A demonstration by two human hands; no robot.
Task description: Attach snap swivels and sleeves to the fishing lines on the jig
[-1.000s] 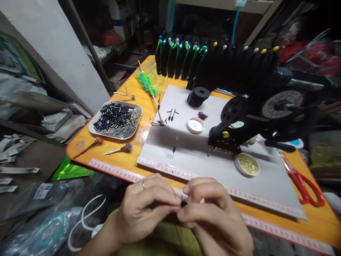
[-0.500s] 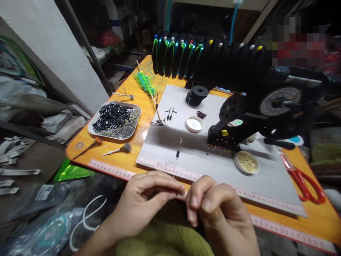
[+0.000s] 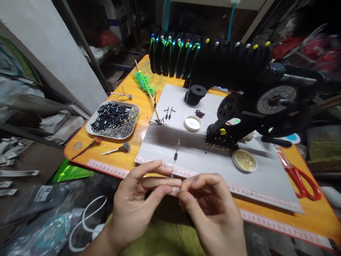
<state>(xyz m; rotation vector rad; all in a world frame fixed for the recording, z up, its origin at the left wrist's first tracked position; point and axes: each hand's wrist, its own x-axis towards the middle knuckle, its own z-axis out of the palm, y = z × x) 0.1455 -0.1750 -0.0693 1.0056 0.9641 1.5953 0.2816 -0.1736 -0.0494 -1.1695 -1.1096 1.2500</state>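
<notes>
My left hand point(image 3: 145, 197) is in front of the table edge, thumb and fingers brought together, with a tiny dark grey piece point(image 3: 172, 175) showing by its fingertips. Touching those fingertips, my right hand point(image 3: 214, 206) pinches thumb against forefinger; what lies in the pinch is too small to make out. Just beyond, on the grey board point(image 3: 160, 149), lies a small black cylinder on a thin stem with an orange tip point(image 3: 176, 156). A white tray point(image 3: 89, 129) to the left holds many small black tubes point(image 3: 112, 115) and grey pieces with yellow bits.
A black winding machine point(image 3: 226, 106) carries spools with coloured pins. A white dish point(image 3: 193, 123), a dish of gold beads point(image 3: 244, 160), and red-handled scissors point(image 3: 302, 183) lie around it. A measuring tape point(image 3: 282, 227) runs along the front edge. Green-blue threads point(image 3: 143, 82) wrap a stick.
Both hands have drawn together until their fingertips meet. My left fingers have lifted and spread a little, and the small grey piece now shows there. The view has shifted slightly.
</notes>
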